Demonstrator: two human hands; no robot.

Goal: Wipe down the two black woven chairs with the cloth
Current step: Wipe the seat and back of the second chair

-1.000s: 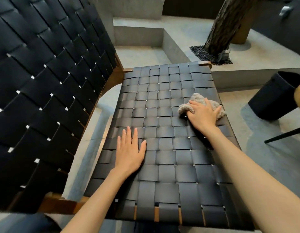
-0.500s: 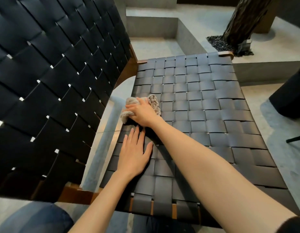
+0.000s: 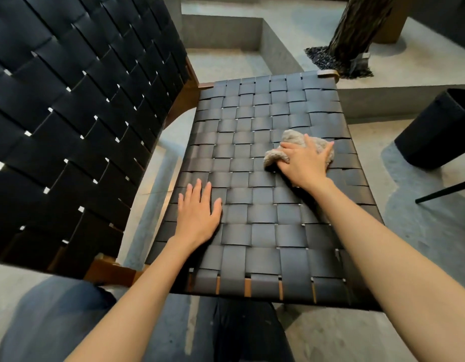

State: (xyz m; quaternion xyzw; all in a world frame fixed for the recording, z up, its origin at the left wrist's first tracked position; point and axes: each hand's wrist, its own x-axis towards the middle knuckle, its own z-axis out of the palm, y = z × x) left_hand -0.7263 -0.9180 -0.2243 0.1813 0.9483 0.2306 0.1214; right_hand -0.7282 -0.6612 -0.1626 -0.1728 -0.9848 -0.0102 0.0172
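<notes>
A black woven chair fills the view: its flat seat [image 3: 257, 163] spreads across the middle, and its woven backrest [image 3: 77, 108] rises at the left on a brown wooden frame. A beige fluffy cloth [image 3: 294, 138] lies bunched on the right half of the seat. My right hand [image 3: 305, 163] presses down on the cloth with its fingers spread over it. My left hand [image 3: 198, 214] rests flat on the seat's left part, fingers straight. Only this one woven chair is in view.
A black round seat [image 3: 435, 131] on thin dark legs stands at the right. Beyond the chair are concrete steps [image 3: 226, 35] and a dark tree trunk [image 3: 356, 30] set in black gravel. My legs [image 3: 241, 333] are below the seat's near edge. The floor is grey concrete.
My right hand swept the cloth from the seat's right side to its left edge, then back to the right. My left hand stayed flat on the seat.
</notes>
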